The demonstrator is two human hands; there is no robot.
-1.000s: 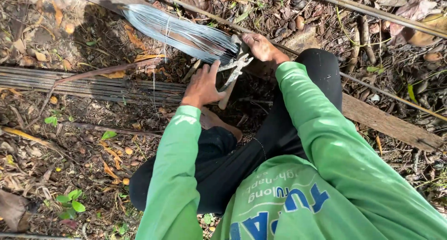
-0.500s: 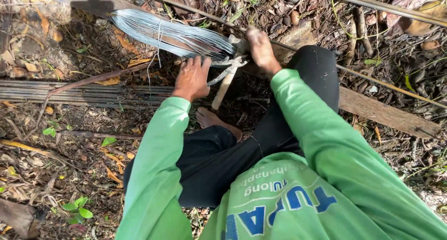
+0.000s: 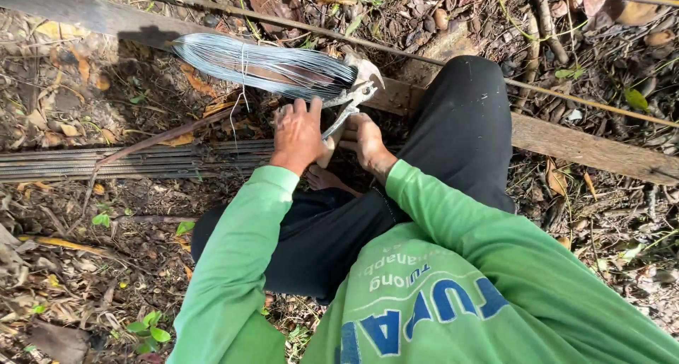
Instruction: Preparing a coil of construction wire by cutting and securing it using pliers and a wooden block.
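Note:
I am squatting in a green long-sleeved shirt and black trousers. My left hand (image 3: 297, 134) grips the lower end of a pair of metal pliers (image 3: 351, 99), whose jaws point up at a coil of thin grey wire (image 3: 262, 63) lying on the ground. My right hand (image 3: 364, 141) sits just right of the pliers' handles with curled fingers touching them; what it holds is hidden. A pale wooden handle (image 3: 329, 150) shows between the two hands.
A bundle of long dark steel rods (image 3: 127, 162) lies across the ground to the left. A wooden plank (image 3: 587, 148) runs off to the right behind my knee. Dry leaves, twigs and small green plants cover the soil.
My right hand has come back from the wire coil to beside the pliers. My left hand and the pliers have shifted slightly right, toward the coil's end.

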